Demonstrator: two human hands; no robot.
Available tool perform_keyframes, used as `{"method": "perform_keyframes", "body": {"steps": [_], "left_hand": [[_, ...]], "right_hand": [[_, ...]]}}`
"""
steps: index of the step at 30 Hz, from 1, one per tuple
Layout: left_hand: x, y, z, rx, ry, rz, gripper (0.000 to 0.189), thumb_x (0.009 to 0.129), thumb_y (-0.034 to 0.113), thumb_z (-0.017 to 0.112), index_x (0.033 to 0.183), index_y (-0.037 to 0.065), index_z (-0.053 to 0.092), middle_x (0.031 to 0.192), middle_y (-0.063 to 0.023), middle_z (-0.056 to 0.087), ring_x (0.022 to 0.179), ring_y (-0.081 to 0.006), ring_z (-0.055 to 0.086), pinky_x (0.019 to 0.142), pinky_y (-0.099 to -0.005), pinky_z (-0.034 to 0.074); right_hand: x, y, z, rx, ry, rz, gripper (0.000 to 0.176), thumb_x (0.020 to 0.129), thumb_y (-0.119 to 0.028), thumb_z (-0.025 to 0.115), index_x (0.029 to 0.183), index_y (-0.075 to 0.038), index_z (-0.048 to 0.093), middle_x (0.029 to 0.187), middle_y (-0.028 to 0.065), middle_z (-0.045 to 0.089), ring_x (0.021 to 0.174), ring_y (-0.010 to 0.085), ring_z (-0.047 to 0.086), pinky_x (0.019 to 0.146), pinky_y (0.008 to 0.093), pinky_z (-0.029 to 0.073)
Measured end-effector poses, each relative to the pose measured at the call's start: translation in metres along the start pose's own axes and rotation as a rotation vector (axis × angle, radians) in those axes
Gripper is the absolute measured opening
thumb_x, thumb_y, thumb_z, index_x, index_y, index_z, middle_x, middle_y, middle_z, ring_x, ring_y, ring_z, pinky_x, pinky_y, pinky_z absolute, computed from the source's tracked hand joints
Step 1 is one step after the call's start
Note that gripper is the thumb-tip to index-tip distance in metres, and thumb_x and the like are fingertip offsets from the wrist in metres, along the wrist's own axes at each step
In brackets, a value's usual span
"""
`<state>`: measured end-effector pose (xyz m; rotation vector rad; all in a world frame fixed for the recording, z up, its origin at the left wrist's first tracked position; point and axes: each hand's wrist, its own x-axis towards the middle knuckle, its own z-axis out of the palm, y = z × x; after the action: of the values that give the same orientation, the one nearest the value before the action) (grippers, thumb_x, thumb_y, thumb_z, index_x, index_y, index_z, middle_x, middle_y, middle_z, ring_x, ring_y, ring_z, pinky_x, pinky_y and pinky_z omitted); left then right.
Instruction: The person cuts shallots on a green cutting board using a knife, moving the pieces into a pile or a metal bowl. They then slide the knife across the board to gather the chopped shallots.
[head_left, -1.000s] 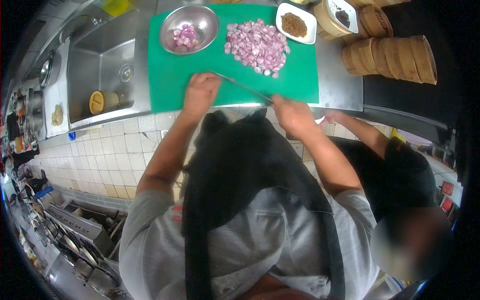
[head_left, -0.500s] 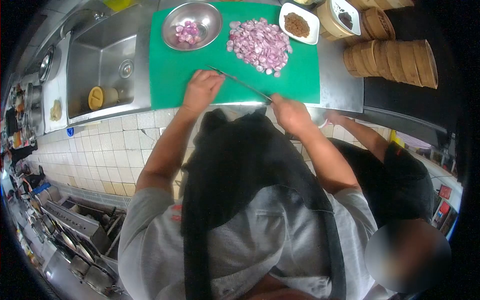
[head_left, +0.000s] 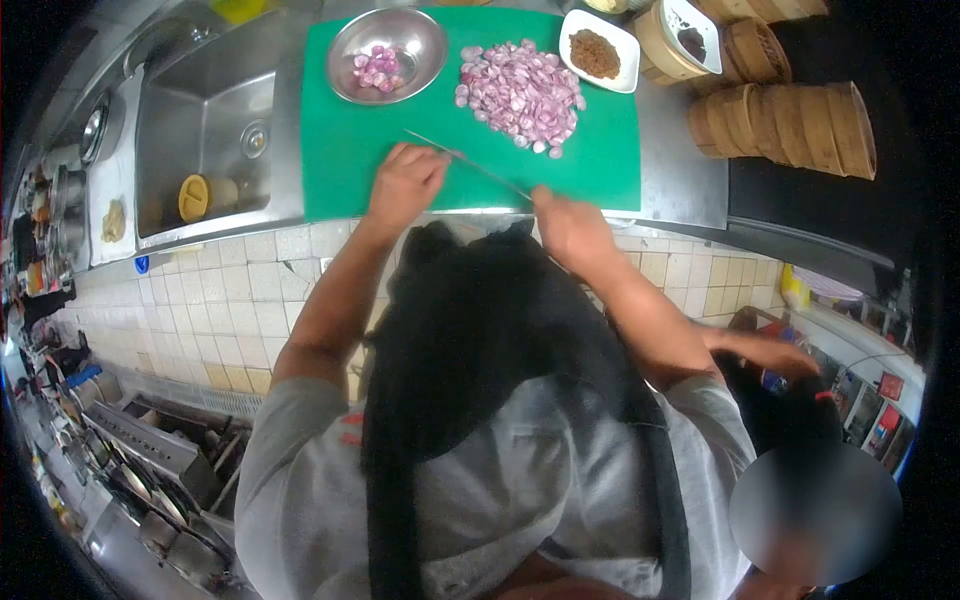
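My right hand (head_left: 568, 222) is wrapped round the handle of a long knife (head_left: 478, 167), whose thin blade reaches left over the green cutting board (head_left: 335, 160). Beside the blade, my left hand (head_left: 408, 182) has its fingers bent together at the board; what they hold, if anything, is too small to name. A heap of sliced shallots (head_left: 522, 92) lies on the board beyond the knife. To its left sits a metal bowl (head_left: 425, 50) with a few shallots (head_left: 378, 68) in it. A white dish (head_left: 627, 50) of brown food stands at the board's far right corner.
At the left is a steel sink (head_left: 205, 125) with a yellow-lidded container (head_left: 193, 197). Bamboo steamers (head_left: 785, 125) lie stacked at the right, near a white tub (head_left: 672, 45). Another person's arm (head_left: 765, 352) shows behind my right arm.
The knife and my right hand have shifted slightly left. The other person's arm has pulled back from the counter's edge, and their body has moved lower in view.
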<state>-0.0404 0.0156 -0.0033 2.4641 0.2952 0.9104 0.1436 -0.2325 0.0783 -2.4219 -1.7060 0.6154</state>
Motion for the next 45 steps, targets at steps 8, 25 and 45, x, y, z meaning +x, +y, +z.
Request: {"method": "perform_keyframes", "body": {"steps": [8, 25, 45], "left_hand": [[0.001, 0.002, 0.000, -0.007, 0.028, -0.011, 0.015, 0.082, 0.001, 0.081, 0.092, 0.009, 0.074, 0.100, -0.0058, 0.074, 0.092, -0.0292, 0.069, 0.082, -0.0401, 0.059], [-0.001, 0.001, -0.001, -0.003, 0.057, 0.020, 0.017, 0.081, -0.001, 0.080, 0.094, 0.009, 0.076, 0.098, -0.0065, 0.074, 0.089, -0.0289, 0.069, 0.081, -0.0404, 0.059], [-0.004, 0.001, 0.000, 0.004, 0.067, -0.001, 0.015, 0.081, -0.001, 0.079, 0.091, 0.008, 0.073, 0.097, -0.0081, 0.076, 0.089, -0.0305, 0.072, 0.082, -0.0420, 0.059]], "right_hand": [[-0.001, -0.010, 0.000, -0.003, 0.058, -0.028, 0.026, 0.102, -0.010, 0.045, 0.125, -0.004, 0.057, 0.089, 0.0226, 0.075, 0.084, 0.0426, 0.075, 0.075, 0.0554, 0.059], [0.002, -0.018, -0.004, 0.018, 0.006, 0.024, 0.018, 0.100, -0.008, 0.049, 0.116, -0.002, 0.056, 0.090, 0.0242, 0.073, 0.087, 0.0454, 0.073, 0.076, 0.0578, 0.056], [0.006, -0.021, 0.006, -0.023, -0.005, 0.031, 0.033, 0.103, -0.011, 0.044, 0.132, -0.007, 0.059, 0.100, 0.0271, 0.076, 0.091, 0.0461, 0.075, 0.079, 0.0568, 0.059]]}}
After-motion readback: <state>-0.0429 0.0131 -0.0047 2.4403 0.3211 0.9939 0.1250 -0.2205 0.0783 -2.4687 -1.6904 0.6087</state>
